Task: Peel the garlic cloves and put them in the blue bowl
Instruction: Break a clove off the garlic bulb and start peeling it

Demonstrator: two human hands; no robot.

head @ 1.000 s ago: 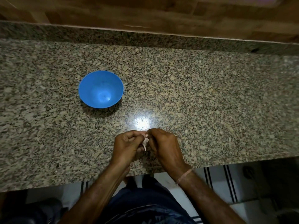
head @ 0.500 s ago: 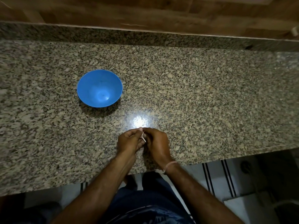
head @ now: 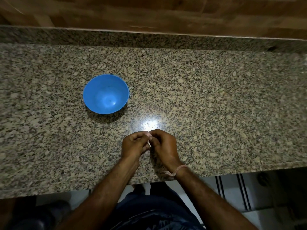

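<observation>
A blue bowl [head: 105, 93] stands on the speckled granite counter [head: 207, 100], left of centre, with nothing visible inside it. My left hand [head: 134, 146] and my right hand [head: 163, 146] meet over the counter near its front edge, to the lower right of the bowl. Between their fingertips they pinch a small pale garlic clove [head: 149, 143]; only a thin white sliver of it shows, the rest hidden by the fingers.
A granite upstand and wood-look wall [head: 149, 12] close off the back of the counter. A bright light reflection [head: 149, 124] lies just beyond my hands. The counter's front edge [head: 66, 188] runs below my wrists, with tiled floor underneath.
Both hands stay together on the clove; the fingers have shifted slightly around it. The bowl has not moved.
</observation>
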